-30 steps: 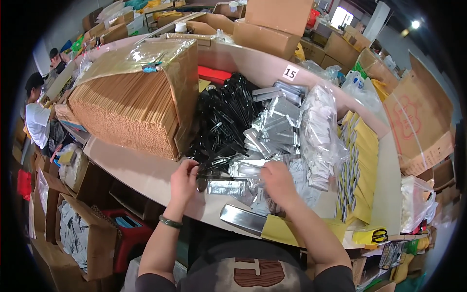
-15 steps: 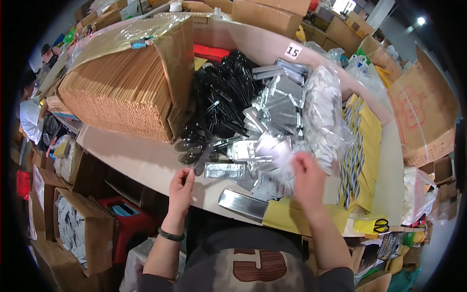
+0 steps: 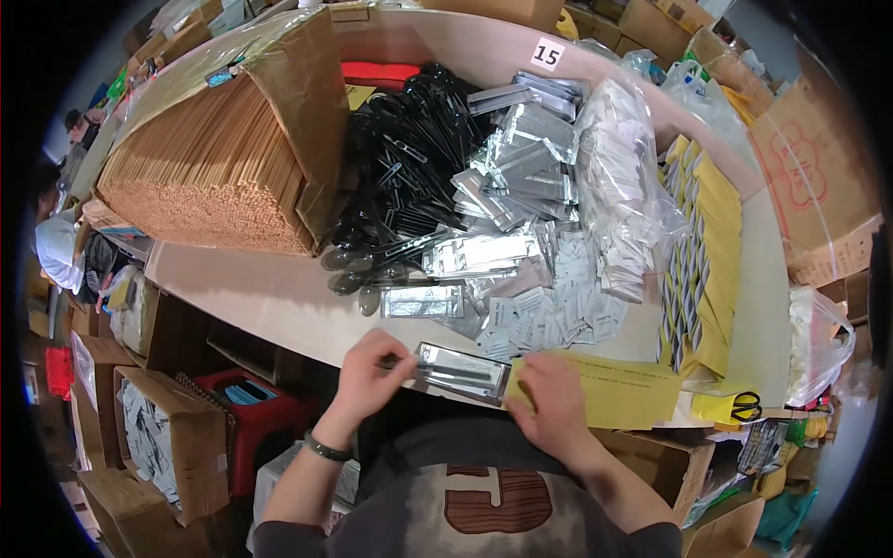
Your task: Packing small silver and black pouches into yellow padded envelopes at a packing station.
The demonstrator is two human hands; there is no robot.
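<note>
My left hand (image 3: 374, 372) is closed, its fingertips pinching the end of a slim dark stick-like thing (image 3: 458, 373). That thing lies along a shiny silver strip (image 3: 437, 356) at the left end of a yellow envelope (image 3: 628, 389). The envelope rests along the table's front edge. My right hand (image 3: 549, 402) grips its left end, the fingers over the top and the thumb partly hidden. Just beyond my hands are small white printed sachets (image 3: 539, 321) and a flat clear-and-silver packet (image 3: 421, 301).
Black spoons (image 3: 409, 158) are heaped beside a large carton of brown sticks (image 3: 205, 167). Silver packets (image 3: 530, 149) and a clear bag of white sachets (image 3: 619, 177) lie right of them. Stacked yellow envelopes (image 3: 712, 260) stand at the right, with black-handled scissors (image 3: 747, 406) near the corner.
My right hand has come down from the sachets to the yellow envelope, and the white things it held are out of sight. My left hand has moved right and down to the silver strip.
</note>
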